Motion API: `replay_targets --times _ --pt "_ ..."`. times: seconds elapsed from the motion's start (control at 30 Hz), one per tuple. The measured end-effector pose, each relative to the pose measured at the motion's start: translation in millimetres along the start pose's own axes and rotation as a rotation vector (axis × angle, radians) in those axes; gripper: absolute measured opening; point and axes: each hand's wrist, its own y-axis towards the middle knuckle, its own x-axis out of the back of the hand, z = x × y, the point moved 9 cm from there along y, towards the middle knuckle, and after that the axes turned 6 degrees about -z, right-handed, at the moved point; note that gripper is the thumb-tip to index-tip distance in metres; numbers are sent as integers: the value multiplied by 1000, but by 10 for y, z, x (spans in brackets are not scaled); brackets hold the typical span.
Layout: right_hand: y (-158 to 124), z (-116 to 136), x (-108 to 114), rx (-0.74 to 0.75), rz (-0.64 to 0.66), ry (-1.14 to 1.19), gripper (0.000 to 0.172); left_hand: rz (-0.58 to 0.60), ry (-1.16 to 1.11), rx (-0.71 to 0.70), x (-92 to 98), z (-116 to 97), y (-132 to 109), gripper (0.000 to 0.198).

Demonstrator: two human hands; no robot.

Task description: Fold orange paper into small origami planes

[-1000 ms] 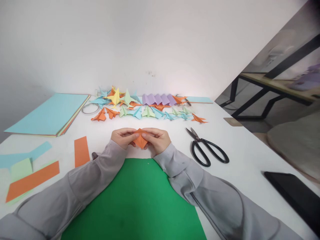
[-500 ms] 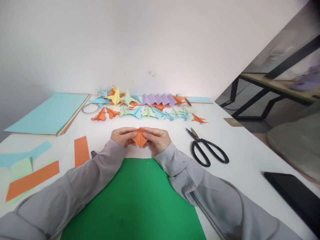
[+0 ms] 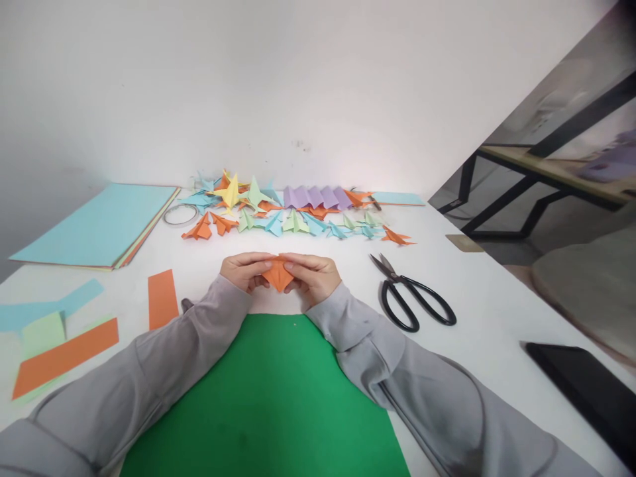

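Between my hands is a small piece of folded orange paper (image 3: 278, 276), its lower end coming to a point. My left hand (image 3: 244, 270) pinches its left side, thumb on the near face. On the other side my right hand (image 3: 314, 273) grips it the same way. Fingers behind the paper are partly hidden. Both hands are just beyond the far edge of a green sheet (image 3: 273, 391). Further back lie several folded paper planes, among them a yellow one (image 3: 231, 193), a pale green one (image 3: 295, 222) and an orange one (image 3: 396, 236).
Black-handled scissors (image 3: 397, 285) lie right of my hands, partly open. A black tablet-like device (image 3: 581, 377) rests at the right edge. Leftward are a stack of coloured paper (image 3: 99, 225), orange strips (image 3: 163, 298), a tape roll (image 3: 180, 214). Pleated purple paper (image 3: 317, 198) stands near the wall.
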Motion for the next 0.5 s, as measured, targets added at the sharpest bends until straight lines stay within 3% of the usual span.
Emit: replay_targets --times 0.3,0.5 --pt "16 12 0 34 37 -18 16 98 1 20 -56 32 9 27" --pt "3 44 -28 84 48 -39 14 92 89 -31 -84 19 -11 29"
